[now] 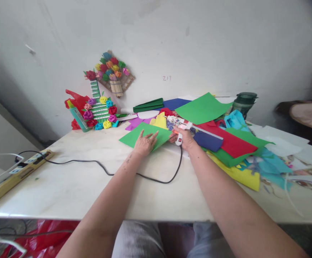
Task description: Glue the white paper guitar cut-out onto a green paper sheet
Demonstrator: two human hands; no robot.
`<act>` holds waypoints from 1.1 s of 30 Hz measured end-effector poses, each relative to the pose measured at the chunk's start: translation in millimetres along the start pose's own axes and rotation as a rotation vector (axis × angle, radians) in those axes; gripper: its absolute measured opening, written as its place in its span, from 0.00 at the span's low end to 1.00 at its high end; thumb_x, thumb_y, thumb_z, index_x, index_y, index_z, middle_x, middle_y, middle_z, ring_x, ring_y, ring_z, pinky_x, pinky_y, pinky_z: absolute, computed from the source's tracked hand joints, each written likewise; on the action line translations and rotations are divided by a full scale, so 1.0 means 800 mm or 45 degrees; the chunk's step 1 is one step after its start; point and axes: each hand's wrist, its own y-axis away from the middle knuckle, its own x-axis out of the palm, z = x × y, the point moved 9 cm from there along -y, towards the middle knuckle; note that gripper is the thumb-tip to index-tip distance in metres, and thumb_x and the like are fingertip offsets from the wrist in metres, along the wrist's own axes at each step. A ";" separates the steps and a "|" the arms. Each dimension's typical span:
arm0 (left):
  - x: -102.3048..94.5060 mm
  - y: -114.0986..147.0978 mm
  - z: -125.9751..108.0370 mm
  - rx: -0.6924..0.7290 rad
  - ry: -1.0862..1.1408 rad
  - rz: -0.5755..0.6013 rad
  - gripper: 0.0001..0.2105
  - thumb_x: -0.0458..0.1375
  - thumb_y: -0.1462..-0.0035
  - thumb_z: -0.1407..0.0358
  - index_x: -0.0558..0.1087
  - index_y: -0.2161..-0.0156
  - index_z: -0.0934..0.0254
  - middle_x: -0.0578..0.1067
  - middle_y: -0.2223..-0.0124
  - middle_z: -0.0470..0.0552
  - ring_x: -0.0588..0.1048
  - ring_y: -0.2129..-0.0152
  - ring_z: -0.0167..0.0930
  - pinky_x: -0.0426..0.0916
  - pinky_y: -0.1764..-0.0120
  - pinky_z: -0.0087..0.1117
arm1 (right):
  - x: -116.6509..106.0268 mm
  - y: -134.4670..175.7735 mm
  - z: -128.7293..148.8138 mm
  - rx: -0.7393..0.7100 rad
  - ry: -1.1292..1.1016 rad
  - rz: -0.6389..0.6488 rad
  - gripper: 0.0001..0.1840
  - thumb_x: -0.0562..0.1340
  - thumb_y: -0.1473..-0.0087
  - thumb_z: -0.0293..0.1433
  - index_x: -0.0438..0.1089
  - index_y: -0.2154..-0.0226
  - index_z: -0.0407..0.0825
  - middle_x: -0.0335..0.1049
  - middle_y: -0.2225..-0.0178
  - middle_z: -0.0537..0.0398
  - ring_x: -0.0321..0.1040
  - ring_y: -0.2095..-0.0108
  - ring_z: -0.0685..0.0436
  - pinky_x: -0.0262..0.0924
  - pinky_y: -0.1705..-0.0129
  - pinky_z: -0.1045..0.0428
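Observation:
My right hand point(185, 138) is wrapped round the handle of a white hot glue gun point(181, 123), its nozzle pointing left over the pile of craft paper. A red switch shows at the base of the handle, and a black cord hangs from it. My left hand point(145, 142) lies with fingers spread on a green paper sheet point(130, 138), flat on the table. Just behind that sheet are a yellow paper piece point(159, 121) and a purple one point(134, 123).
Sheets of coloured paper, including a red one point(233, 143), spread to the right. A dark green jar point(244, 103) stands behind. Left are a glue bottle point(78, 118), paper-flower crafts point(100, 113) and a power strip point(18, 175). The cord point(86, 161) crosses the table.

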 end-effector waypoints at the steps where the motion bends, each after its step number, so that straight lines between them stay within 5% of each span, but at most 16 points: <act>1: 0.000 0.000 0.000 0.005 -0.001 -0.001 0.22 0.35 0.39 0.61 0.51 0.42 0.64 0.70 0.51 0.54 0.64 0.51 0.27 0.36 0.43 0.44 | 0.000 0.000 0.000 0.001 -0.001 0.002 0.09 0.62 0.59 0.35 0.65 0.75 0.45 0.69 0.86 0.55 0.65 0.87 0.47 0.63 0.86 0.54; 10: 0.001 0.003 0.003 0.049 0.026 -0.046 0.21 0.36 0.39 0.62 0.49 0.41 0.63 0.71 0.53 0.53 0.66 0.52 0.27 0.40 0.44 0.43 | -0.003 -0.003 -0.002 -0.003 0.042 0.013 0.10 0.61 0.59 0.35 0.65 0.77 0.45 0.69 0.86 0.55 0.65 0.88 0.47 0.63 0.86 0.53; 21: 0.003 0.011 0.014 -0.052 0.103 0.173 0.22 0.38 0.40 0.61 0.50 0.41 0.63 0.73 0.55 0.51 0.68 0.55 0.27 0.47 0.45 0.37 | -0.007 -0.004 -0.004 -0.009 0.064 0.016 0.11 0.62 0.59 0.36 0.66 0.77 0.45 0.69 0.85 0.54 0.65 0.87 0.46 0.63 0.86 0.53; 33: 0.007 0.018 0.036 -0.174 0.219 0.240 0.22 0.39 0.41 0.58 0.55 0.43 0.56 0.74 0.57 0.46 0.68 0.54 0.31 0.55 0.49 0.32 | -0.009 -0.006 -0.007 0.014 0.065 0.002 0.11 0.62 0.61 0.37 0.65 0.77 0.45 0.69 0.86 0.54 0.65 0.88 0.47 0.62 0.86 0.53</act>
